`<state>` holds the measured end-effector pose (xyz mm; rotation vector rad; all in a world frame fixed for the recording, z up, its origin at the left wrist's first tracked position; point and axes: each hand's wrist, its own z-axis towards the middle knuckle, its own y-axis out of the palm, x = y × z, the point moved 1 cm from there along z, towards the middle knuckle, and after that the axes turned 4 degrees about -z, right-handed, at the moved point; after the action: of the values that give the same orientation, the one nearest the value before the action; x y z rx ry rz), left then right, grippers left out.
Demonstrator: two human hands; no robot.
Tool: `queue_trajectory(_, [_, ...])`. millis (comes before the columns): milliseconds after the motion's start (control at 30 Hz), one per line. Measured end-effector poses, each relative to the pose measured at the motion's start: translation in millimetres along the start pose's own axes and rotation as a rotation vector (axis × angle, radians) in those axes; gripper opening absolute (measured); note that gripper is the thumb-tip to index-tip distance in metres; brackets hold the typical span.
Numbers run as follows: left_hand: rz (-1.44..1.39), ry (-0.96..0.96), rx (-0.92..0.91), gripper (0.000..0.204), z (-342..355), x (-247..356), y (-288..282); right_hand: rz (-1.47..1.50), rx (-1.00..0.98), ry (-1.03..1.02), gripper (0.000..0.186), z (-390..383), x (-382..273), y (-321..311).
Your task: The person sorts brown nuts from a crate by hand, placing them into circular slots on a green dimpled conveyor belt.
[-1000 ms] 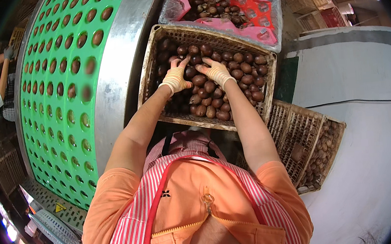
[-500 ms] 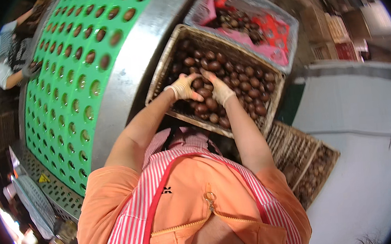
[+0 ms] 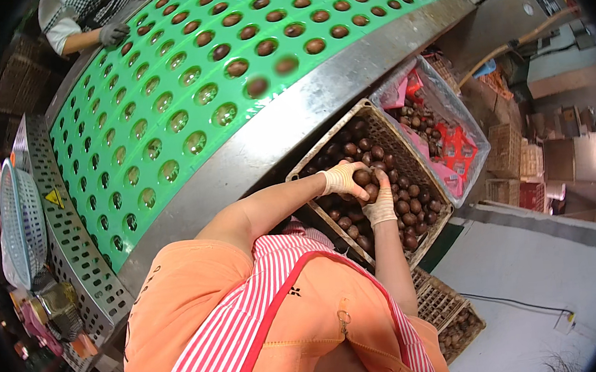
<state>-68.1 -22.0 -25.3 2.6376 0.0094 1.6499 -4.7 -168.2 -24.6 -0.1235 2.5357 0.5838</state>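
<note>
Cupped together over a cream plastic crate (image 3: 295, 166), my two hands wear pale gloves that leave the fingertips bare. Between them sit several dark brown passion fruits (image 3: 371, 192). My left hand (image 3: 342, 180) curls round these fruits from the left. On the near right side, my right hand (image 3: 383, 205) closes against the same bunch, its fingertips touching the fruit. Loose passion fruits (image 3: 407, 207) fill the crate beneath and around both hands. The palms, and how many fruits each hand bears, are hidden.
A green conveyor (image 3: 184, 97) with fruit in many of its cups runs behind a metal ledge (image 3: 284, 109). Across it is a co-worker's gloved hand (image 3: 114, 34). A plastic-lined crate (image 3: 474, 135) stands beyond mine; another crate (image 3: 439, 301) is at the near right.
The view has turned, bringing more of the conveyor into sight. My hands have drawn closer together, gathering passion fruits between them.
</note>
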Motion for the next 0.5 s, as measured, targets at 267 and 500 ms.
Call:
queue_trajectory(267, [0.046, 0.532, 0.395, 0.070, -45.6, 14.8, -81.2, -0.263, -0.241, -0.327, 0.052, -19.5, -23.1, 124.3])
queue_trajectory(500, [0.169, 0.592, 0.856, 0.062, -189.8, 1.2, -225.0, -0.415, -0.664, -0.253, 0.052, 2.2, 44.2, 320.5])
